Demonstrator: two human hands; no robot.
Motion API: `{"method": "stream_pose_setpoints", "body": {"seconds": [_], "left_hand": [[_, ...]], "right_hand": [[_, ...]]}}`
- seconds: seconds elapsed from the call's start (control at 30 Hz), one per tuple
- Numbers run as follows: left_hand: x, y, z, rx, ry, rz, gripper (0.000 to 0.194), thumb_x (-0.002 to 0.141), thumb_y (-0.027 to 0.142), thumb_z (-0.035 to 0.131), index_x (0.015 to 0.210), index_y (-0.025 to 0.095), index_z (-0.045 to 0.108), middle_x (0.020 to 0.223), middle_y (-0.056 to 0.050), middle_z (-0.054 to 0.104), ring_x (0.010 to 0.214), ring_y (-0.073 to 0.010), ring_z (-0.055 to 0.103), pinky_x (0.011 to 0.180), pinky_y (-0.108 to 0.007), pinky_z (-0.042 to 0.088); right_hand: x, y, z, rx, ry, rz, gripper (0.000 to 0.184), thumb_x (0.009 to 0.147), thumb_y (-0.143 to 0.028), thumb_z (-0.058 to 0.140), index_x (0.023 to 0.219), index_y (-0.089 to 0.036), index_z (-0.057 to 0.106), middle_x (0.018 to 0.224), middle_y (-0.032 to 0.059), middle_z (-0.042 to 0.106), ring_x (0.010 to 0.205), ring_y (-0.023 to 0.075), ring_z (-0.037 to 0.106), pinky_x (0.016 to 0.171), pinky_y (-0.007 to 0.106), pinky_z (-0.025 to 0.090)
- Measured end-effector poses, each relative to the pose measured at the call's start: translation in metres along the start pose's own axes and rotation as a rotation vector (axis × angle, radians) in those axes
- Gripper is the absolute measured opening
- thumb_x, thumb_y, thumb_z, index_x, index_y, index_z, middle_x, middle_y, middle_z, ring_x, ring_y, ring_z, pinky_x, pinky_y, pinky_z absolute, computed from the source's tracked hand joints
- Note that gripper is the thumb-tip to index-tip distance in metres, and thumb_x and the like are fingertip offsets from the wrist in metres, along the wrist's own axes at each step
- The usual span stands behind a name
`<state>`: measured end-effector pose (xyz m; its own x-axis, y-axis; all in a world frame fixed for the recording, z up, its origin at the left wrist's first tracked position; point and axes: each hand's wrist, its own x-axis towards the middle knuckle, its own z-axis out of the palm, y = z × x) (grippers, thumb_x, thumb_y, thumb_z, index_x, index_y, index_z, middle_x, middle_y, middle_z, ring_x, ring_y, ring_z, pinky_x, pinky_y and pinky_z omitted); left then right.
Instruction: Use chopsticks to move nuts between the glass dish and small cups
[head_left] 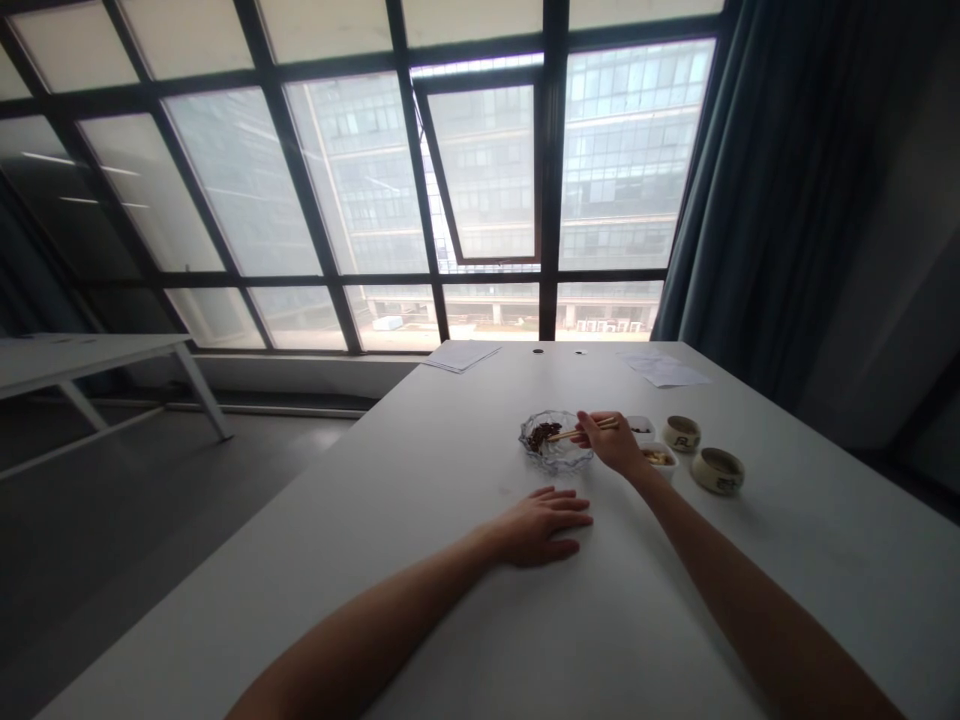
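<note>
My right hand point(609, 440) is closed around a pair of wooden chopsticks point(564, 435). Their tips reach into a clear glass bowl point(576, 462), beside a heap of small dark brown pieces point(541, 436) on the bowl's left side. Whether the tips pinch a piece is too small to tell. My left hand point(546, 525) lies flat on the table in front of the bowl, fingers spread, holding nothing. Partly behind my right hand stand a white container with yellowish pieces point(658, 457) and another white container point(640, 427) with a few dark bits.
Two beige ceramic cups with dark markings, one farther back point(681, 433) and one nearer point(718, 471), stand right of the containers. Paper sheets lie at the far left point(461, 356) and far right point(664, 368) of the white table point(420, 460). Another table point(90, 350) stands left.
</note>
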<state>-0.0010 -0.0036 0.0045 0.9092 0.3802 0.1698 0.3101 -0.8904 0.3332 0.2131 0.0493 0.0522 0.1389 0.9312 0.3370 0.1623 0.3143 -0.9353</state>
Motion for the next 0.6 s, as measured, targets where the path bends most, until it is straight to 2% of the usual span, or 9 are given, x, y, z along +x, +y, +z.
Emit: {"method": "stream_pose_setpoints", "body": {"seconds": [0.2,0.33,0.43,0.53,0.6], "left_hand": [[0.0,0.001,-0.001,-0.001,-0.004,-0.01,0.052,0.098,0.044,0.058,0.149,0.036,0.049,0.159,-0.001,0.045,0.148,-0.0277,0.038,0.124,-0.047,0.023],[0.0,0.001,-0.002,-0.002,-0.005,-0.009,0.052,0.098,0.045,0.058,0.149,0.036,0.048,0.159,-0.001,0.045,0.149,-0.0271,0.037,0.125,-0.046,0.023],[0.0,0.001,-0.002,-0.004,-0.009,-0.01,0.052,0.099,0.045,0.057,0.149,0.036,0.049,0.159,-0.001,0.046,0.149,-0.0274,0.038,0.125,-0.046,0.024],[0.0,0.001,-0.003,-0.005,-0.012,-0.012,0.052,0.098,0.045,0.058,0.149,0.036,0.049,0.158,-0.001,0.046,0.149,-0.0273,0.037,0.125,-0.046,0.024],[0.0,0.001,-0.003,-0.004,-0.014,-0.015,0.052,0.098,0.044,0.058,0.149,0.035,0.049,0.158,-0.001,0.046,0.149,-0.0275,0.037,0.125,-0.047,0.024]], "right_hand": [[0.008,-0.02,-0.018,-0.067,0.092,-0.034,0.062,0.074,-0.078,0.066,0.069,-0.016,0.071,0.069,0.0149,0.077,0.063,0.0285,0.077,0.058,0.035,0.065],[0.013,-0.043,-0.054,-0.203,0.214,-0.078,0.052,0.084,-0.066,0.065,0.073,-0.016,0.072,0.072,0.0142,0.077,0.063,0.0264,0.077,0.059,0.033,0.064],[0.016,-0.058,-0.088,-0.36,0.325,-0.096,0.041,0.085,-0.054,0.069,0.072,-0.016,0.072,0.067,0.0135,0.076,0.059,0.0269,0.075,0.057,0.035,0.062],[0.017,-0.063,-0.115,-0.487,0.411,-0.096,0.035,0.086,-0.045,0.069,0.068,-0.016,0.071,0.058,0.013,0.072,0.059,0.0283,0.074,0.061,0.037,0.061],[0.019,-0.061,-0.126,-0.542,0.426,-0.101,0.033,0.087,-0.041,0.068,0.067,-0.016,0.071,0.054,0.0122,0.07,0.058,0.0284,0.073,0.061,0.037,0.059]]}}
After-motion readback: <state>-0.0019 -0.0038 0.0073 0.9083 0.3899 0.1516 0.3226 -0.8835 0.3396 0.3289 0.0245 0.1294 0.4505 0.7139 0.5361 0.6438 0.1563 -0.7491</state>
